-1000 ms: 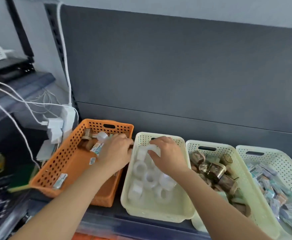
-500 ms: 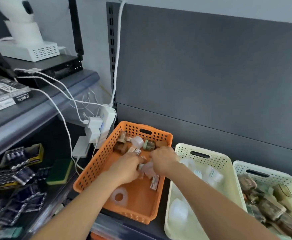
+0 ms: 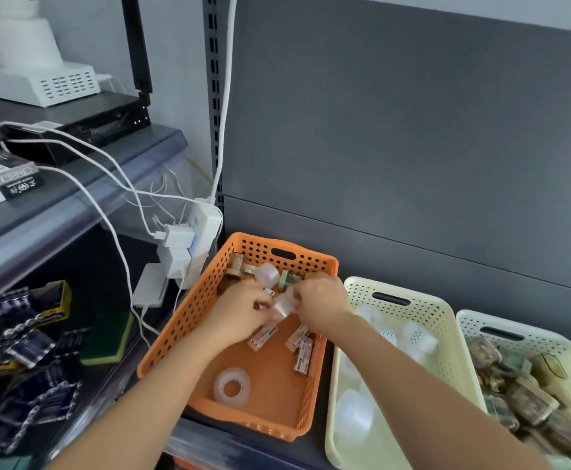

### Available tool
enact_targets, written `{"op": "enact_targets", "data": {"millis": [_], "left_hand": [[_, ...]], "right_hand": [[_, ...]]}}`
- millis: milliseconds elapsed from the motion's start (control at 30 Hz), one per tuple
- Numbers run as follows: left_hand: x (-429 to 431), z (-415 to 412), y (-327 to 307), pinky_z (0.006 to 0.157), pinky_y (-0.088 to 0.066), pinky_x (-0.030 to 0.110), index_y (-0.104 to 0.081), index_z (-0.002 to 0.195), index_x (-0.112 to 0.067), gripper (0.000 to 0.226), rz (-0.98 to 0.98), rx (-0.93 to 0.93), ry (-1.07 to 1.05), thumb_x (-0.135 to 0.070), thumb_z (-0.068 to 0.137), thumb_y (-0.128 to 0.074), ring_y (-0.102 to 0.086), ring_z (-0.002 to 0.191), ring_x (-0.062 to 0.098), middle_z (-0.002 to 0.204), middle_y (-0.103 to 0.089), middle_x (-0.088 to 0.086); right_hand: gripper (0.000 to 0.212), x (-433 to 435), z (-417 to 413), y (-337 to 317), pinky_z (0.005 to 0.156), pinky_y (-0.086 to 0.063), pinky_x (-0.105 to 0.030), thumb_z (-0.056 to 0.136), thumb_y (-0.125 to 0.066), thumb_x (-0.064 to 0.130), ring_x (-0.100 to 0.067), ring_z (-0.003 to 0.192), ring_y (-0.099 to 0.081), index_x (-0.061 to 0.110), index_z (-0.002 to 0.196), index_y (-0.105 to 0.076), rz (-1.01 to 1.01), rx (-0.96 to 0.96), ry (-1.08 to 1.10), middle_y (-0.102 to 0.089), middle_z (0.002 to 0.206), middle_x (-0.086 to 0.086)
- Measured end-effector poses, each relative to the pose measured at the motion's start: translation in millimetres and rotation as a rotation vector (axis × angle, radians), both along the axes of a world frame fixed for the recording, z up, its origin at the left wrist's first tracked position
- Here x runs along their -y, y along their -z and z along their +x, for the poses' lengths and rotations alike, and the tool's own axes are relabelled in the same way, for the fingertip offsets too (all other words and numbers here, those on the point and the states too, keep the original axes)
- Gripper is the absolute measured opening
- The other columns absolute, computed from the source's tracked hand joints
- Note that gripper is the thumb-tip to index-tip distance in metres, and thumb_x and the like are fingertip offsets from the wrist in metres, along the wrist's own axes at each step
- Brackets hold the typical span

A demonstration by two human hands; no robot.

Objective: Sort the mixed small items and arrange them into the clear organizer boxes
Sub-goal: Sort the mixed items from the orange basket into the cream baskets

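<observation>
Both hands are in the orange basket, mid-pick. Left hand (image 3: 243, 308) is curled, fingers closed down w/ a clear tape roll (image 3: 282, 308) at its fingertips; looks like it holds that roll, tho motion blur makes the grip hard to confirm. Right hand (image 3: 323, 301) is curled too, fingertips meeting the same roll from the other side; can't tell if it's gripping or just steadying.

Around them in the orange basket (image 3: 192, 320): small labelled packs (image 3: 302, 354) lie just beside the hands, another clear roll (image 3: 232, 387) lies flat near the front wall, and brown rolls plus a clear one (image 3: 266, 273) sit at the back.

Step in hand, as I judge it: pulling clear rolls out of the mixed lot. The cream basket (image 3: 446, 320) next on the right already has clear rolls in it, so that's the likely drop spot. The basket further right (image 3: 545, 344) holds brown rolls.

Next move needs: one hand taking a firm hold, lift clear of the orange rim, cross to the cream basket w/o snagging the packs. Then back for the front roll.
</observation>
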State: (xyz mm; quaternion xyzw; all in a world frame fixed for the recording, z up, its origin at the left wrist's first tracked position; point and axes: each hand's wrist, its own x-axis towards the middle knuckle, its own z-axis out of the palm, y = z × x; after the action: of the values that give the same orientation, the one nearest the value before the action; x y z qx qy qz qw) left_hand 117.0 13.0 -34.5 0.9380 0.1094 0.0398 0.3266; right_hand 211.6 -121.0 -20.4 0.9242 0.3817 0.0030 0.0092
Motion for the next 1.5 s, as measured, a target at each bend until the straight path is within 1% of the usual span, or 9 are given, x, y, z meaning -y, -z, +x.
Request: {"op": "enact_targets", "data": {"millis": [200,333,467,633,800,1100,1300,1400,1500], "left_hand": [[29,0,-28,0.079,-0.047,0.035,-0.068,0.083,-0.014,0.017,-0.049,0.247,-0.056,-0.030,0.086,-0.064,-0.056,0.088,0.012,0.092,-0.061,-0.005],[73,11,-33,0.075,-0.039,0.018,-0.069,0.096,-0.015,0.015,0.003,0.377,0.021,-0.027,0.088,-0.064,-0.050,0.091,0.007,0.096,-0.058,-0.010],[113,22,-25,0.079,-0.039,0.021,-0.067,0.110,-0.017,0.022,0.133,0.358,0.183,-0.023,0.090,-0.062,-0.053,0.101,0.011,0.109,-0.057,-0.007],[143,25,-16,0.066,-0.033,0.022,-0.061,0.121,-0.021,0.029,0.268,0.268,0.294,-0.029,0.093,-0.056,-0.057,0.090,0.012,0.114,-0.053,-0.009],[144,17,-13,0.081,-0.037,0.027,-0.066,0.114,-0.023,0.025,0.303,0.269,0.361,-0.031,0.095,-0.051,-0.056,0.095,0.014,0.107,-0.060,-0.007],[72,1,-17,0.066,-0.039,0.016,-0.070,0.099,-0.023,0.015,0.237,0.248,-0.007,-0.022,0.093,-0.056,-0.052,0.084,0.005,0.100,-0.059,-0.011],[23,-6,5,0.090,-0.050,0.031,-0.055,0.130,-0.026,0.047,0.353,-0.054,-0.053,-0.012,0.086,-0.063,-0.055,0.114,0.018,0.134,-0.053,-0.003],[16,-2,18,0.091,-0.048,0.033,-0.048,0.137,-0.026,0.056,0.381,-0.133,0.039,-0.014,0.084,-0.065,-0.052,0.118,0.020,0.136,-0.051,-0.003],[12,5,27,0.093,-0.044,0.034,-0.047,0.137,-0.024,0.053,0.370,-0.162,0.069,-0.014,0.087,-0.062,-0.049,0.118,0.022,0.135,-0.050,-0.001]], "right_hand": [[0.013,49,-9,-17,0.080,-0.037,-0.033,0.089,-0.056,0.016,-0.024,0.096,-0.052,0.013,0.099,-0.064,0.442,0.106,0.087,-0.064,0.099,-0.001],[0.011,97,-10,-27,0.073,-0.040,-0.037,0.085,-0.065,0.012,-0.031,0.084,-0.054,0.009,0.095,-0.070,0.588,0.171,0.168,-0.067,0.087,-0.006],[0.011,144,-7,-19,0.072,-0.041,-0.039,0.082,-0.069,0.011,-0.036,0.083,-0.055,0.009,0.092,-0.074,0.506,0.192,0.263,-0.068,0.084,-0.008],[0.039,169,-7,-1,0.088,-0.043,-0.037,0.086,-0.064,0.022,-0.028,0.109,-0.052,0.017,0.124,-0.059,0.348,0.093,0.308,-0.065,0.109,-0.003],[0.033,167,-8,3,0.092,-0.042,-0.030,0.090,-0.055,0.013,-0.021,0.112,-0.057,0.020,0.122,-0.062,0.391,-0.017,0.269,-0.063,0.122,0.001],[0.021,116,-16,-20,0.094,-0.041,-0.031,0.090,-0.060,0.024,-0.020,0.110,-0.055,0.018,0.107,-0.071,0.500,-0.013,0.086,-0.069,0.110,0.001],[0.032,48,-31,-26,0.089,-0.049,-0.036,0.081,-0.066,0.042,-0.020,0.106,-0.053,0.021,0.105,-0.069,0.087,-0.147,-0.132,-0.062,0.106,-0.002],[0.024,23,-34,-21,0.071,-0.051,-0.034,0.081,-0.065,0.032,-0.024,0.091,-0.058,0.016,0.098,-0.064,-0.229,-0.175,-0.186,-0.061,0.093,-0.002],[0.008,8,-31,-16,0.051,-0.037,-0.026,0.084,-0.060,0.020,-0.017,0.063,-0.048,0.014,0.081,-0.056,-0.439,-0.144,-0.228,-0.048,0.069,0.002]]}}
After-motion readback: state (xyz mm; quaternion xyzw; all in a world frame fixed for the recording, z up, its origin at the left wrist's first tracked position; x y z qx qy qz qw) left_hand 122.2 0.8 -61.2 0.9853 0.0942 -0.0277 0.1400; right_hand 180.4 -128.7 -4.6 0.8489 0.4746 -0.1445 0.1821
